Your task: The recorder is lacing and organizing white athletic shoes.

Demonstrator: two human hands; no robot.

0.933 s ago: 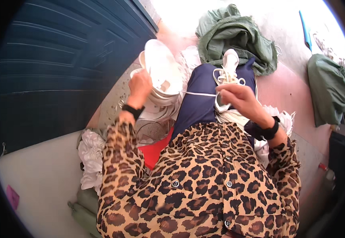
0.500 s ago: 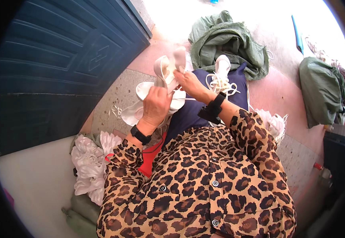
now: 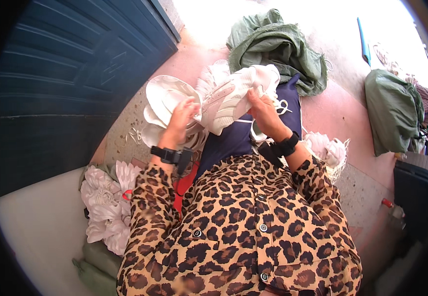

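A white shoe upper [image 3: 226, 98] with stitched side panels is raised over my lap. My right hand [image 3: 268, 116] grips its right-hand end, thumb on the near face. Beside its left end is my left hand [image 3: 178, 122], fingers stretched upward and apart, slightly smeared; contact with the upper cannot be made out. Behind that hand rests a pile of white shoe parts [image 3: 167, 91], rounded edges overlapping. White laces [image 3: 283, 106] trail over my dark blue lap cloth [image 3: 291, 93], partly hidden by the raised upper.
A crumpled green sack [image 3: 278, 49] lies beyond my knees. Another full green sack [image 3: 393, 113] stands at the right. Bundles of white shoe pieces flank me, left [image 3: 105, 207] and right [image 3: 327, 148]. A dark blue panelled door [image 3: 76, 84] fills the left side.
The raised white piece has swung rightward and now shows its stitched side. My left hand has released it and opened; my right hand has shifted to its right end.
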